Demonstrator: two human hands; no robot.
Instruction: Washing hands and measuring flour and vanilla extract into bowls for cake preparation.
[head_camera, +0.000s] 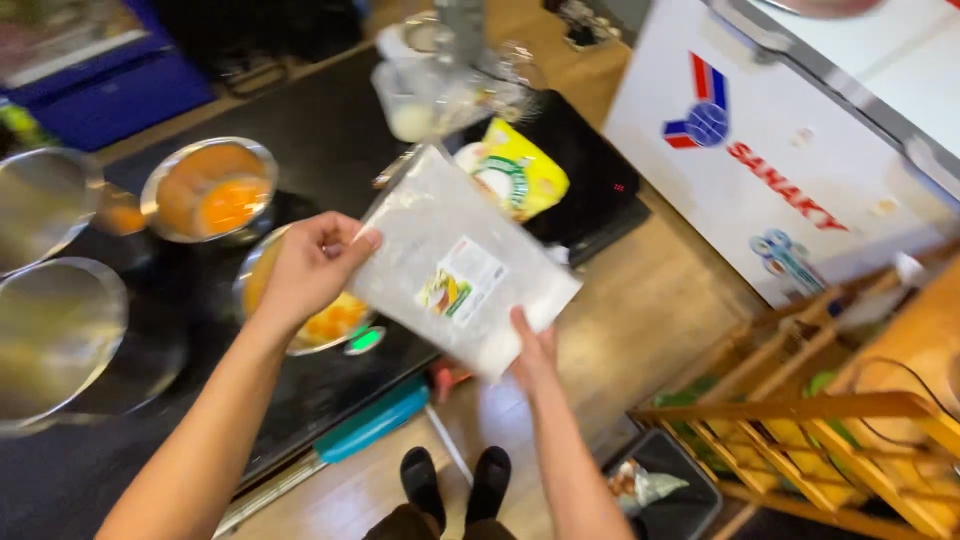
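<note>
Both forearms reach out from the bottom edge, and between them a clear plastic bag (462, 265) of white powder with a small coloured label hangs above the front edge of the dark counter (330, 130). Beside the counter, to the right, stands a white chest freezer (760, 190), then a slatted wooden rack (850, 420) and a dark bin (670, 490) on the floor. On the counter, two steel bowls (50, 330) sit at far left, their contents too blurred to tell; a steel bowl (210, 190) behind holds an orange liquid, and another steel bowl (300, 310) under the left wrist holds pale yellow pieces. A yellow packet (520, 175) lies further back. The left hand (305, 270) pinches the bag's upper left edge between thumb and curled fingers; the right hand (530, 350) supports the lower corner, thumb pressed on the front. The bag is tilted and held only at its edges, so it could likely slip or sag, and if it is open, powder might spill over the bowl below or onto the floor.
</note>
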